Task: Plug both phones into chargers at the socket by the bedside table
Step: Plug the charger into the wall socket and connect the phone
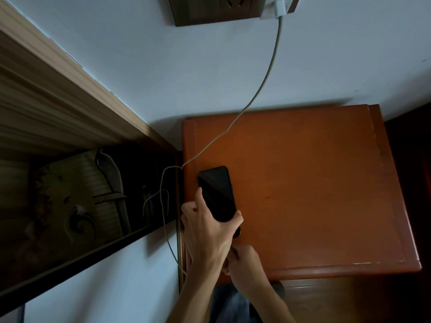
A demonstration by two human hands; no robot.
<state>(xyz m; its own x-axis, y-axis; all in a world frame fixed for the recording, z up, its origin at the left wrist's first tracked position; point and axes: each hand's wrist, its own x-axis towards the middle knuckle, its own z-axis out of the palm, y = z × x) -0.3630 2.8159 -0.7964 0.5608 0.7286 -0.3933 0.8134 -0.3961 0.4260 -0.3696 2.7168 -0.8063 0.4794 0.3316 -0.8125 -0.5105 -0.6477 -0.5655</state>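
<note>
While I look down through the head camera, I see my left hand [205, 231] holding a black phone [218, 193] by its lower end, fingers along the left edge and thumb at the bottom right corner. The phone lies screen up, dark, on the left part of the orange-brown desk [314, 183], near its left edge. My right hand [242, 259] is just below the left one, at the front edge of the desk, with fingers curled together; I cannot tell what it pinches, because the left hand covers it. A white charger [276, 8] sits in the wall socket [210, 10] above the desk. Its cable [263, 82] hangs down the wall, crosses the desk's back left corner, and loops beside the desk toward my hands.
</note>
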